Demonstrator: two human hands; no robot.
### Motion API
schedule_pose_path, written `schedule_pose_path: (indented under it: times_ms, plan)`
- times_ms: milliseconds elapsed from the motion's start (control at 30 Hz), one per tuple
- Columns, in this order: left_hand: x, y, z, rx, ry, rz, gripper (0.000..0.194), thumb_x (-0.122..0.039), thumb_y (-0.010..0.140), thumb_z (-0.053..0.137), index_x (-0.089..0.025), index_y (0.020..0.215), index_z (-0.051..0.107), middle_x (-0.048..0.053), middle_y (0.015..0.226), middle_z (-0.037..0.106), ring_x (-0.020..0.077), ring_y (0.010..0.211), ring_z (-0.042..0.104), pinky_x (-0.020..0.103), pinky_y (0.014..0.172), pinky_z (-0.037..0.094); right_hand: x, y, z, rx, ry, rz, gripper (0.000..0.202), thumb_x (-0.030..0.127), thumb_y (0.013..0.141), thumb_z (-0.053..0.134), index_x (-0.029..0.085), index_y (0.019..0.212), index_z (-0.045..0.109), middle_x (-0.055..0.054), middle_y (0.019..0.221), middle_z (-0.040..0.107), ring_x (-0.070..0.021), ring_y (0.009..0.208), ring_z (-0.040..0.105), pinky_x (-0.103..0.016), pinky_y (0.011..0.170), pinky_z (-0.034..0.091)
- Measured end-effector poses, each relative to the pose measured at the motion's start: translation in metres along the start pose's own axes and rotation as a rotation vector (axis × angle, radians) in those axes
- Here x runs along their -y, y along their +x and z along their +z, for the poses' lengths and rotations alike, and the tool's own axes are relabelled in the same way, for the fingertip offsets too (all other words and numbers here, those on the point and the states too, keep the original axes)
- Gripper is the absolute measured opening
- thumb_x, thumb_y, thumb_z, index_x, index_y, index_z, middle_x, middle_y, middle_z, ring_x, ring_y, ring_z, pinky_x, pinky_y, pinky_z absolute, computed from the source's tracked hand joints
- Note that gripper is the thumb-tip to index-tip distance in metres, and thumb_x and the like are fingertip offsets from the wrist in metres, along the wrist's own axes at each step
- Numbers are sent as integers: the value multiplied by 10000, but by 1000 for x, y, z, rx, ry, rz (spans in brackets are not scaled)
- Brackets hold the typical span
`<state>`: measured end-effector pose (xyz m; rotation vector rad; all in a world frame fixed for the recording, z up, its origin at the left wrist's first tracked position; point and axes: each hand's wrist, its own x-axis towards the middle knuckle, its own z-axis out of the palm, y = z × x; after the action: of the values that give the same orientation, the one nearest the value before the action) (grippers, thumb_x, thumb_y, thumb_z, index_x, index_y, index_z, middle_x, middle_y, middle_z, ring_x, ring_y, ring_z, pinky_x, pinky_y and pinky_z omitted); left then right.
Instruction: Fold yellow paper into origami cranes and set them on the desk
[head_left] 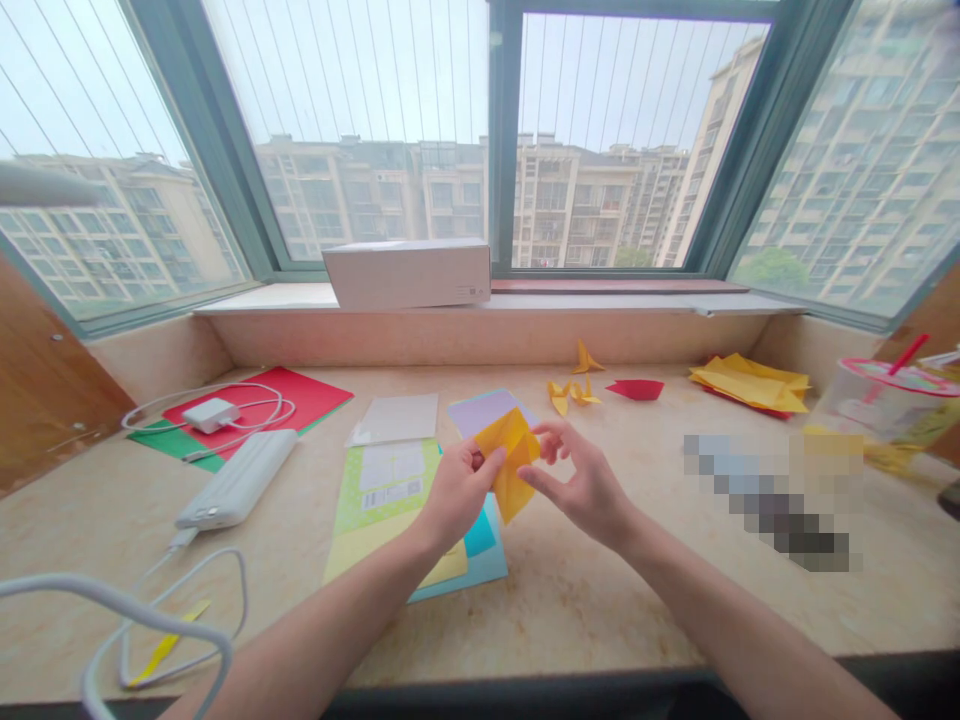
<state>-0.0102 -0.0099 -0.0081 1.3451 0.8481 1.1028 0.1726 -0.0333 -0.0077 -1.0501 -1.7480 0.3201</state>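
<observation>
A yellow folded paper (511,462) with creases is held above the middle of the counter. My left hand (463,487) pinches its left side between thumb and fingers. My right hand (581,478) is at its right edge, thumb and fingers apart, the thumb close to or touching the paper; whether it grips the paper is unclear. Beneath and left of the paper lie a green and yellow packet (386,500), a light blue sheet (487,565) and a lilac sheet (480,408). Behind my right hand stand small yellow folded pieces (574,395) and a red folded piece (636,389).
Left are red sheets (315,392), a white charger (211,415), a power bank (238,480) and looping cables (97,590). A yellow paper stack (750,382) and a plastic cup (862,400) stand right. A white box (409,275) rests on the sill.
</observation>
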Motion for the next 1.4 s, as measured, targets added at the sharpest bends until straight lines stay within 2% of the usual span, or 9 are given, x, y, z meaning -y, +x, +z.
schedule_pose_path:
  times_ms: [100, 267, 467, 633, 800, 967, 1100, 1233, 1400]
  plan:
    - [1, -2, 3, 70, -2, 36, 283, -352, 812, 693, -131, 987, 684, 73, 882, 720, 213, 821, 670, 298, 756, 506, -3, 0, 6, -56, 2, 60, 230, 330, 860, 661, 222, 1050, 585, 6, 778, 655, -164, 710, 615, -318, 719, 472]
    - [1, -6, 8, 147, 43, 51, 214, -317, 795, 712, -125, 872, 657, 28, 788, 650, 159, 742, 603, 246, 688, 456, -3, 1, 4, -106, -5, 83, 122, 290, 868, 633, 216, 964, 616, -9, 794, 706, -182, 728, 660, -326, 722, 469]
    - [-2, -10, 9, 144, 192, 90, 278, -363, 813, 696, -133, 963, 655, 18, 800, 631, 144, 713, 554, 231, 642, 412, 3, -2, 8, -62, -25, 12, 65, 180, 862, 611, 211, 885, 663, -10, 825, 711, -162, 701, 631, -305, 707, 470]
    - [-7, -9, 8, 135, 272, 89, 329, -427, 890, 580, -121, 845, 691, 32, 757, 645, 153, 683, 545, 236, 623, 390, 5, -5, 9, 21, -94, -73, 97, 142, 868, 609, 213, 879, 675, -3, 818, 696, -167, 735, 623, -336, 768, 466]
    - [-5, -8, 8, 35, 234, 137, 306, -425, 896, 579, -141, 826, 670, 38, 773, 657, 171, 724, 590, 240, 655, 432, 9, -7, 9, 81, -111, -134, 204, 189, 896, 590, 238, 1062, 698, -45, 974, 704, -210, 921, 638, -387, 875, 470]
    - [1, -6, 6, 3, 71, 73, 260, -422, 876, 612, -169, 937, 609, 35, 795, 676, 169, 679, 633, 244, 622, 470, 14, -10, 9, 139, -230, -185, 367, 213, 902, 568, 277, 1258, 628, -84, 1106, 639, -258, 1042, 583, -453, 929, 449]
    - [2, -6, 6, -14, 62, 88, 246, -412, 887, 590, -166, 890, 587, 30, 802, 665, 163, 704, 622, 241, 635, 470, 15, -10, 9, 164, -300, -202, 421, 200, 894, 572, 281, 1306, 596, -96, 1157, 596, -270, 1080, 552, -466, 953, 425]
    - [1, -6, 7, -31, 105, 122, 309, -446, 919, 528, -159, 844, 615, 25, 788, 637, 160, 720, 580, 241, 645, 450, 15, -10, 9, 186, -354, -202, 421, 177, 889, 576, 287, 1293, 608, -101, 1175, 580, -272, 1079, 544, -462, 944, 421]
    - [2, -4, 6, -70, 79, 103, 345, -462, 906, 554, -147, 785, 623, 20, 741, 624, 145, 685, 556, 228, 617, 425, 13, -10, 12, 180, -404, -215, 450, 196, 893, 589, 314, 1327, 580, -115, 1252, 553, -295, 1142, 527, -489, 957, 423]
